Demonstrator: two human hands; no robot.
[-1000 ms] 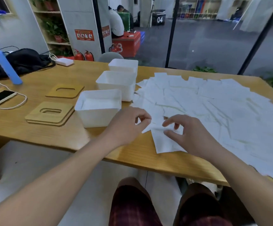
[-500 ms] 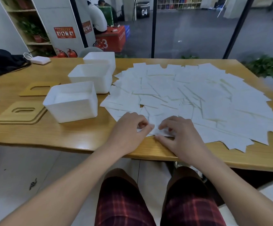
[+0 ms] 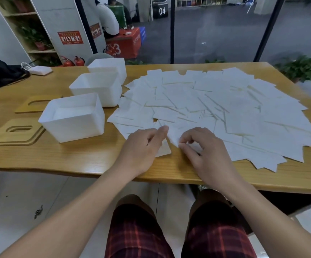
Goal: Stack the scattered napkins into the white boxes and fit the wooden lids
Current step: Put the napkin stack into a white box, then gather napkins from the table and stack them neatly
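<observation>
Pinching one napkin at the near edge of the pile, both hands work together at 6 o'clock on the worktop. Left hand has thumb + fingers curled, fingertips meeting on the napkin's left edge; right hand has fingers bent inward, thumb + forefinger nipping the same sheet's lower right corner. The sheet is lifted a bit between them, the rest of it lying on the pile.

Scattered napkins cover the worktop from centre out to 3 o'clock, overlapping at all angles, some reaching the far edge at 12.

Three white boxes sit in a diagonal row at 10–11 o'clock, just beside the pile's left edge: near box w/ a flat layer of napkins inside, middle box touching or nearly touching the far box; can't tell what's in those two.

Wooden lids, all off the boxes: a stack at 9 o'clock just left of the near box, one more lid behind it. Each has an oval slot.

White charger + black bag at far left.
</observation>
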